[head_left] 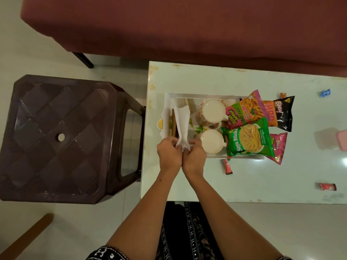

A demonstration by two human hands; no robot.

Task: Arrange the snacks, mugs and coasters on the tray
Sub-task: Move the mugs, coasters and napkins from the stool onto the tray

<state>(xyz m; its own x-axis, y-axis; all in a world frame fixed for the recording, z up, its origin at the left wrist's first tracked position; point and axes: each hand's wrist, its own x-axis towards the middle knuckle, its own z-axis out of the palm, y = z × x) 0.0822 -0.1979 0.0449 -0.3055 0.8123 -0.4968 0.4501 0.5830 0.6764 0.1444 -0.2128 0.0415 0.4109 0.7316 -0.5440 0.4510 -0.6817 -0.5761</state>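
A white tray [206,95] lies on the glass table. Two white mugs stand in it, one behind [213,111] and one in front [211,141]. Snack packets lie across its right side: a pink and green one [244,109], a green Soya Sticks packet [249,140], a black and orange Bingo packet [281,113] and a pink packet [278,149]. At the tray's left end a white paper napkin [181,124] stands up beside a brown stick-like piece [173,124]. My left hand [169,154] and my right hand [194,156] both pinch the napkin's near end.
A dark brown plastic stool [62,137] stands left of the table. A maroon sofa [187,25] runs along the back. Small sachets lie on the table: red ones [227,167] [327,186] and a blue one [325,92]. A pink object [341,139] sits at the right edge.
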